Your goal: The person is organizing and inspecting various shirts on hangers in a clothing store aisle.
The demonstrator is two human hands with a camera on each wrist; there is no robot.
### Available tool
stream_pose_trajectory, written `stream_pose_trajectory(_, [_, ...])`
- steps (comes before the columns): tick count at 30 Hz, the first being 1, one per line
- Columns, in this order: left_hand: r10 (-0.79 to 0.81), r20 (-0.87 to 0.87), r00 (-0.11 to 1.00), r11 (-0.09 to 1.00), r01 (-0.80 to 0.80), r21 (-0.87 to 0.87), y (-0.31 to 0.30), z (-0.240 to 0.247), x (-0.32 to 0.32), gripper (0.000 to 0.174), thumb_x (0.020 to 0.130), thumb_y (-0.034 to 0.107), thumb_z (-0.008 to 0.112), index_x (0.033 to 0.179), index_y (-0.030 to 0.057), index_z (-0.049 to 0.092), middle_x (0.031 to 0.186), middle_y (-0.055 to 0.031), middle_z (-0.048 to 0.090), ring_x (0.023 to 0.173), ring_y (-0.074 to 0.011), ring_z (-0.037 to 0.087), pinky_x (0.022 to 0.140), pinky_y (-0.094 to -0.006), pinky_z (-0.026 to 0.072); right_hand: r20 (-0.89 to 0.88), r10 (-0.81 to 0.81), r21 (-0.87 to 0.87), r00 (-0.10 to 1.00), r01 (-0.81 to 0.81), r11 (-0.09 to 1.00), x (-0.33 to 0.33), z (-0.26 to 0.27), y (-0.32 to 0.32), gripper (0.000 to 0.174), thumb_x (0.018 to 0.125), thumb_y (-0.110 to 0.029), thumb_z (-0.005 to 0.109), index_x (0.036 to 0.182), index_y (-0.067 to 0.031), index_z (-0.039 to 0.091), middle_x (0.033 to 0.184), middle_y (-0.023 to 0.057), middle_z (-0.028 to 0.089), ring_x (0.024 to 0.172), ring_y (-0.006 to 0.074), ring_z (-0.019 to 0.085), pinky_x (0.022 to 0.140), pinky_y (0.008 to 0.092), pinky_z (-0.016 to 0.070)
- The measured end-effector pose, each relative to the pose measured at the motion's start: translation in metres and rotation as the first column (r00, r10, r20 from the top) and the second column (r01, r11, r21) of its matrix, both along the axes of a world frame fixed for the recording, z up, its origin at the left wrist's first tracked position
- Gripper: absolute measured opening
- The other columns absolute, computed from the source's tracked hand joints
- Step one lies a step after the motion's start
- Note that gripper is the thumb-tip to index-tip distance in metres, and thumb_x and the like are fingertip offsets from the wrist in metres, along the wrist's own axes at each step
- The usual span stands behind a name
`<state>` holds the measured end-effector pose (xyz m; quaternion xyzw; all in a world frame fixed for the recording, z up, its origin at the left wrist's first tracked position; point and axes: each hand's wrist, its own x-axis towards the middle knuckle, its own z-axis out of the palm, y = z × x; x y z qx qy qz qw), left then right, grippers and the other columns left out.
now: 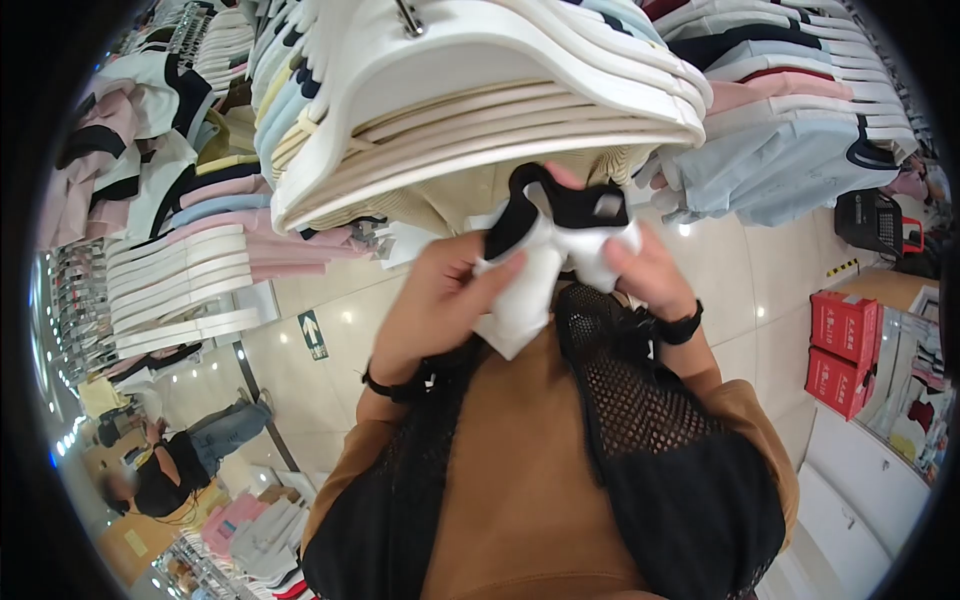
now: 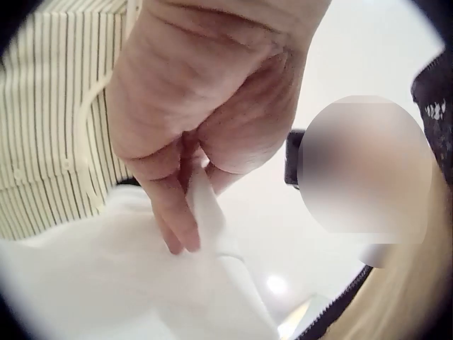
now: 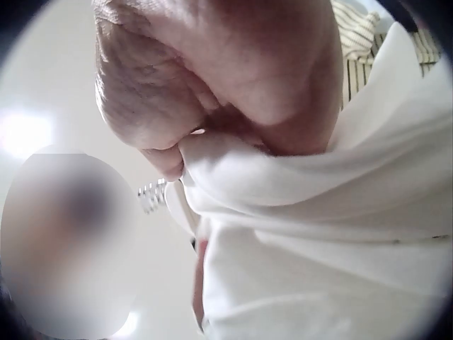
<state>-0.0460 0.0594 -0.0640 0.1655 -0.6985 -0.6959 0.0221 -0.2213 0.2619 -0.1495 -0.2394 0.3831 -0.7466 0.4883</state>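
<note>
While both hands are raised in front of the chest, they grip a white garment (image 1: 530, 290) with a black collar (image 1: 560, 205), which hangs just below the row of white hangers (image 1: 480, 110).

The left hand (image 1: 435, 300) is closed on the garment's left edge. In the left wrist view its fingers (image 2: 177, 219) lie curled down over a fold of the white cloth, with the thumb pressing from behind. The right hand (image 1: 650, 275) is closed on the other side. In the right wrist view its fingertips (image 3: 170, 159) pinch a bunched edge of the fabric. Each wrist wears a black band (image 1: 680, 328).

A cream ribbed top (image 1: 470, 195) hangs directly under the hangers, behind the white garment and touching it. Light-blue tops (image 1: 770, 170) hang to the right of the hangers, and pink and white clothes (image 1: 180, 230) on more hangers fill the racks to their left.

Well below and right of the hangers, red boxes (image 1: 845, 345) stand on the glossy floor (image 1: 740, 300), with a black basket (image 1: 875, 225) near them. Far below and left of the hangers, another person (image 1: 180, 460) in dark clothes bends over, near a green arrow sign (image 1: 312, 335) on the floor.
</note>
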Motion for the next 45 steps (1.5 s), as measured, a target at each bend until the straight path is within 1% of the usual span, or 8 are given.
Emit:
stream_pose_trajectory(7, [-0.079, -0.126, 0.989, 0.939, 0.031, -0.343, 0.026, 0.031, -0.023, 0.029, 0.090, 0.015, 0.062, 0.114, -0.0021, 0.060, 0.094, -0.0192, 0.063, 0.083, -0.0276, 0.064, 0.072, -0.0329, 0.0496, -0.729, -0.006, -0.004, 0.684, 0.004, 1.000, 0.043, 0.043, -0.034, 0.053, 0.086, -0.013, 0.068, 0.133, -0.0016, 0.046, 0.120, 0.0104, 0.059, 0.110, 0.0206, 0.056, 0.096, 0.0343, 0.0435])
stream_pose_trajectory(14, [-0.251, -0.404, 0.879, 0.663, -0.148, -0.734, 0.007, 0.017, -0.010, 0.070, 0.055, 0.029, 0.092, 0.111, 0.0044, 0.058, 0.105, -0.0126, 0.053, 0.093, -0.0254, 0.052, 0.082, -0.0346, 0.0435, -0.711, 0.026, 0.073, 0.703, 0.036, 0.997, 0.028, 0.051, -0.025, 0.039, 0.083, -0.004, 0.057, 0.122, 0.0015, 0.053, 0.114, 0.0174, 0.060, 0.104, 0.0330, 0.059, 0.093, 0.0376, 0.0453])
stream_pose_trajectory(18, [-0.243, -0.505, 0.828, 0.889, -0.018, -0.457, 0.000, -0.019, -0.017, 0.122, 0.044, 0.036, 0.096, 0.140, 0.0041, 0.028, 0.137, -0.0164, 0.038, 0.119, -0.0295, 0.044, 0.101, -0.0409, 0.0350, -0.712, 0.066, -0.040, 0.699, -0.134, 0.990, 0.017, 0.082, -0.015, 0.038, 0.081, -0.003, 0.056, 0.118, 0.0024, 0.053, 0.121, 0.0189, 0.054, 0.107, 0.0346, 0.055, 0.094, 0.0399, 0.0437])
stream_pose_trajectory(21, [-0.132, -0.373, 0.918, 0.987, 0.158, 0.040, 0.018, -0.059, -0.031, 0.117, 0.058, 0.037, 0.090, 0.147, 0.0022, 0.022, 0.152, -0.0185, 0.025, 0.134, -0.0310, 0.033, 0.113, -0.0444, 0.0215, -0.583, -0.030, -0.309, 0.812, -0.188, 0.932, 0.016, 0.115, -0.027, 0.024, 0.084, -0.022, 0.067, 0.095, -0.0052, 0.055, 0.118, 0.0250, 0.056, 0.108, 0.0385, 0.055, 0.093, 0.0445, 0.0430])
stream_pose_trajectory(23, [-0.501, -0.313, 0.807, 0.778, 0.262, -0.571, 0.023, -0.090, -0.047, 0.090, 0.066, 0.027, 0.083, 0.140, 0.0022, 0.038, 0.141, -0.0168, 0.041, 0.123, -0.0260, 0.047, 0.106, -0.0386, 0.0331, -0.520, -0.104, -0.403, 0.848, -0.136, 0.905, 0.019, 0.121, -0.030, 0.025, 0.088, -0.032, 0.062, 0.085, -0.0089, 0.053, 0.106, 0.0277, 0.059, 0.090, 0.0393, 0.059, 0.082, 0.0446, 0.0479])
stream_pose_trajectory(30, [-0.708, -0.015, 0.706, 0.703, 0.702, -0.119, 0.011, -0.059, -0.045, 0.060, 0.063, 0.022, 0.080, 0.113, -0.0032, 0.058, 0.106, -0.0159, 0.067, 0.097, -0.0251, 0.065, 0.085, -0.0330, 0.0494, -0.184, 0.108, -0.518, 0.977, -0.190, 0.834, -0.039, 0.140, 0.029, 0.030, 0.083, -0.028, 0.067, 0.070, -0.0042, 0.053, 0.085, 0.0195, 0.063, 0.065, 0.0311, 0.060, 0.064, 0.0409, 0.0508])
stream_pose_trajectory(35, [-0.582, 0.120, 0.804, 0.720, 0.579, -0.382, -0.012, -0.032, -0.023, 0.052, 0.069, 0.023, 0.075, 0.112, 0.0015, 0.056, 0.101, -0.0163, 0.066, 0.088, -0.0347, 0.065, 0.076, -0.0361, 0.0516, -0.747, -0.416, -0.545, 0.518, -0.119, 0.830, -0.040, 0.171, 0.037, 0.024, 0.085, -0.021, 0.064, 0.079, 0.0005, 0.055, 0.066, 0.0136, 0.057, 0.049, 0.0227, 0.053, 0.046, 0.0324, 0.0437])
stream_pose_trajectory(45, [-0.373, 0.044, 0.927, 0.546, 0.258, -0.797, -0.041, 0.109, 0.056, 0.056, 0.060, 0.013, 0.079, 0.111, 0.0114, 0.055, 0.087, -0.0111, 0.065, 0.072, -0.0348, 0.064, 0.060, -0.0392, 0.0502, -0.955, 0.149, 0.108, -0.256, 0.168, 0.980, -0.024, 0.213, 0.043, 0.061, 0.068, -0.004, 0.071, 0.128, -0.0032, 0.057, 0.081, 0.0087, 0.045, 0.074, 0.0243, 0.050, 0.063, 0.0308, 0.0433])
